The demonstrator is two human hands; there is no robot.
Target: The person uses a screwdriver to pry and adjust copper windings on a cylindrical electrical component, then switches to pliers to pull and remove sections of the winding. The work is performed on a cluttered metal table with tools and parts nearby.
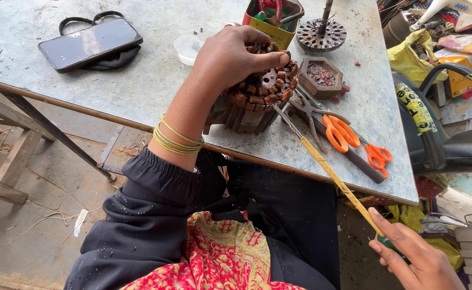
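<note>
My left hand (230,59) grips the top of a round motor stator (257,99) wound with copper coils, which stands on the grey table (155,80) near its front edge. My right hand (413,258), low at the right and off the table, pinches the end of a long yellow strip (332,177). The strip runs taut up to the stator's coils. Yellow bangles ring my left wrist (177,140).
Orange-handled scissors (340,131) and a smaller orange pair (378,154) lie right of the stator. Behind it are a small wooden box (322,75), a toothed metal disc on a shaft (322,33) and a yellow tin of tools (273,21). A black phone (90,43) lies far left.
</note>
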